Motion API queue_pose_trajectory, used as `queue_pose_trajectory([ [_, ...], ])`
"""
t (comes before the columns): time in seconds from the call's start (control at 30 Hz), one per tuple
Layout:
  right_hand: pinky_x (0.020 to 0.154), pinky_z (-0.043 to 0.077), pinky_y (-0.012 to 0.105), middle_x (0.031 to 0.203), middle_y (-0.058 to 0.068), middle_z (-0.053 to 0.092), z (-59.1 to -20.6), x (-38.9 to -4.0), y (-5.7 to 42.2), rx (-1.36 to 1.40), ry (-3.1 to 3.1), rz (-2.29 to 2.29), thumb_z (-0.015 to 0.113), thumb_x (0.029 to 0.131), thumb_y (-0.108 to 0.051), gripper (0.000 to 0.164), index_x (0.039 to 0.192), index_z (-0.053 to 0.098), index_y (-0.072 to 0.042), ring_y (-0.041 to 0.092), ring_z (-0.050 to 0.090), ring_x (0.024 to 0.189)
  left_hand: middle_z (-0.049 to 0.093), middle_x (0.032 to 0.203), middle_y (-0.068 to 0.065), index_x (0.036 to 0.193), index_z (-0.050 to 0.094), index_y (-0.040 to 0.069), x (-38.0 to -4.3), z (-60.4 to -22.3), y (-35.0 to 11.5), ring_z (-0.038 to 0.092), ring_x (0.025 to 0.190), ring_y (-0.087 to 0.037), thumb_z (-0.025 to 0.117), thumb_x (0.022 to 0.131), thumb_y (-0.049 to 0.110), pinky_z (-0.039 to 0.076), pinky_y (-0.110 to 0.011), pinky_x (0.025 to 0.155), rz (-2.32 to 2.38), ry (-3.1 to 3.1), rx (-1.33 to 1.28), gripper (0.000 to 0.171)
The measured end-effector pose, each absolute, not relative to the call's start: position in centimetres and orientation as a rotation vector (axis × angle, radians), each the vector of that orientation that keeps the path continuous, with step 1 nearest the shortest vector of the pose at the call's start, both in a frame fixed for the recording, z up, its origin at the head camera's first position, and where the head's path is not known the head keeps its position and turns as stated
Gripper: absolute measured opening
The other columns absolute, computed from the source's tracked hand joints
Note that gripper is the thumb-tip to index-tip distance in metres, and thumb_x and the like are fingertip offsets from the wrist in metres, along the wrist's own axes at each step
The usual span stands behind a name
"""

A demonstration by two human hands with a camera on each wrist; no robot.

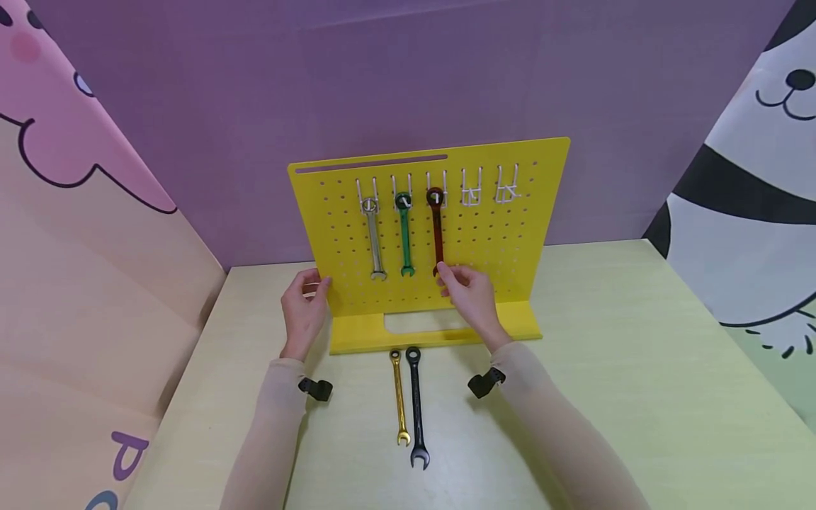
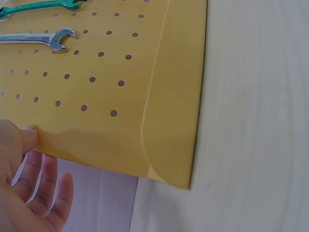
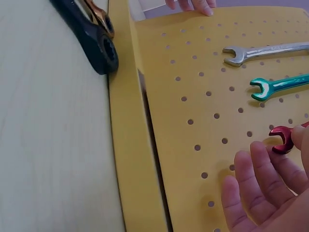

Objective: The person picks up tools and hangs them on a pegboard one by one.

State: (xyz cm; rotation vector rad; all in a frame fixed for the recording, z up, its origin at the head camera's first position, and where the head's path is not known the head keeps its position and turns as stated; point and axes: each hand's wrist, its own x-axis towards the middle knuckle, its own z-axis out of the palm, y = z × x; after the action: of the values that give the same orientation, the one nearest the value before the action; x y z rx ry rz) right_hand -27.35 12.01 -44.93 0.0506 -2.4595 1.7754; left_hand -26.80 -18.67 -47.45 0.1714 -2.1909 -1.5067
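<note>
A yellow pegboard [image 1: 484,255] stands upright on the table. My left hand [image 1: 303,312] holds its left edge, the thumb [image 2: 30,137] on the front face and the other fingers loosely curved beyond the edge. My right hand [image 1: 472,297] pinches the lower, open end of a red combination wrench [image 1: 436,230], whose ring end is at the third hook from the left. To its left hang a green wrench [image 1: 404,237] and a silver wrench [image 1: 373,241]. In the right wrist view the red wrench's open jaw [image 3: 284,139] shows beside the thumb.
On the table in front of the board lie a gold wrench [image 1: 399,397] and a longer black wrench [image 1: 416,404], side by side. Two white hooks [image 1: 471,191] at the board's right bear no wrench. A purple backdrop [image 1: 408,85] rises behind.
</note>
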Motion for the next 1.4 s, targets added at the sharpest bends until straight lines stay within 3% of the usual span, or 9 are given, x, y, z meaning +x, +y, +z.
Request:
queue_pose_trajectory([
  [0.17,0.086,0.062,0.048,0.113,0.016,0.079,-45.4,-27.2,12.1,0.047,-2.477,1.784,0.059,0.104,-0.061,0.060,0.121,0.077,-0.006,0.035,0.075,0.097,0.072,0.120,-0.017,0.124,0.070,0.004,-26.8,-47.5,-18.7,0.067,0.108,-0.033,0.072,0.103,0.020,0.055,-0.042,0.092,-1.499,-2.182,0.162,0.026],
  [0.33,0.088,0.062,0.054,0.113,0.018,0.078,-45.6,-27.1,12.1,0.050,-2.479,1.824,0.058,0.106,-0.057,0.058,0.120,0.076,-0.004,0.039,0.075,0.099,0.072,0.118,-0.018,0.122,0.071,0.004,-26.9,-47.7,-18.6,0.067,0.106,-0.034,0.073,0.102,0.019,0.055,-0.040,0.089,-1.487,-2.165,0.148,0.025],
  [0.5,0.086,0.063,0.051,0.112,0.019,0.077,-46.2,-26.9,12.1,0.060,-2.497,1.826,0.057,0.108,-0.054,0.055,0.119,0.075,-0.003,0.040,0.075,0.098,0.072,0.118,-0.018,0.122,0.071,0.003,-26.9,-47.7,-18.6,0.066,0.107,-0.034,0.072,0.103,0.019,0.055,-0.042,0.091,-1.495,-2.169,0.147,0.025],
  [0.73,0.077,0.063,0.035,0.111,0.018,0.078,-47.7,-26.2,12.1,0.088,-2.569,1.806,0.059,0.109,-0.046,0.047,0.118,0.075,-0.002,0.033,0.075,0.092,0.072,0.118,-0.018,0.122,0.070,0.004,-26.9,-47.7,-18.6,0.066,0.107,-0.035,0.072,0.103,0.020,0.056,-0.044,0.092,-1.488,-2.171,0.145,0.025],
  [1.07,0.076,0.060,0.027,0.109,0.015,0.079,-48.8,-24.1,11.5,0.121,-2.618,1.745,0.064,0.107,-0.037,0.039,0.121,0.075,-0.002,0.027,0.076,0.093,0.072,0.117,-0.018,0.122,0.071,0.004,-27.0,-47.7,-18.8,0.067,0.107,-0.036,0.073,0.102,0.021,0.056,-0.044,0.093,-1.504,-2.165,0.149,0.026],
  [1.4,0.092,0.059,0.044,0.109,0.006,0.081,-48.3,-21.9,11.3,0.217,-2.726,1.479,0.070,0.103,-0.027,0.024,0.116,0.079,-0.009,0.026,0.073,0.104,0.072,0.118,-0.018,0.122,0.071,0.004,-27.1,-47.8,-18.8,0.067,0.107,-0.037,0.073,0.103,0.020,0.054,-0.039,0.089,-1.510,-2.166,0.130,0.025],
])
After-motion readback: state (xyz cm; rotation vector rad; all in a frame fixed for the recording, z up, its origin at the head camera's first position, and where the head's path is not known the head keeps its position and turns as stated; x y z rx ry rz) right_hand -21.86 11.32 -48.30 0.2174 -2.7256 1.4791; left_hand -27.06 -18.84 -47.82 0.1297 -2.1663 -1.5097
